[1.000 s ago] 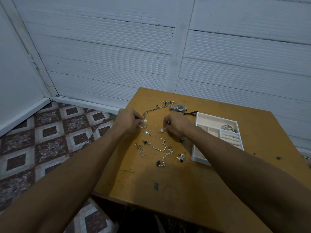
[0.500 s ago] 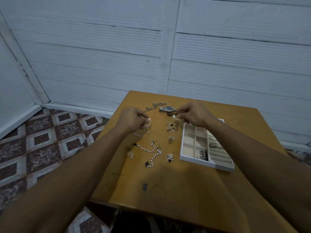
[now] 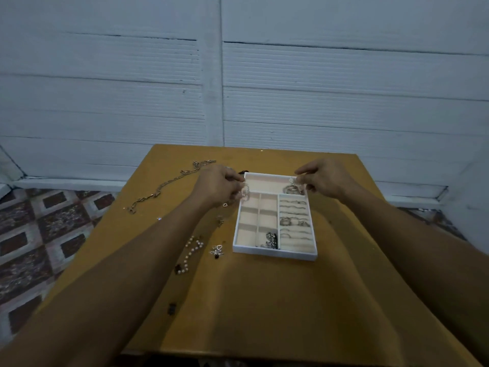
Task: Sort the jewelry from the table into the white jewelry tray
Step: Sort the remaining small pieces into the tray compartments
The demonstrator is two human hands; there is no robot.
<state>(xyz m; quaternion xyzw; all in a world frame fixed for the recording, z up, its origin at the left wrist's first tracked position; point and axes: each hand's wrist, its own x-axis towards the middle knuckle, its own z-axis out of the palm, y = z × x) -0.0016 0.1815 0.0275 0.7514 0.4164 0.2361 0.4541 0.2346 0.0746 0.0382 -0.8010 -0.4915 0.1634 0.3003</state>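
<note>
Two hands hover over the far end of the tray (image 3: 275, 254), left hand (image 3: 219, 185) and right hand (image 3: 321, 181) each pinching silvery jewelry (image 3: 244, 192) (details blurred).

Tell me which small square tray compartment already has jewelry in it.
The nearest compartment in the right column, beside the ring rolls: it holds a dark metal cluster; the other five look empty.
</note>
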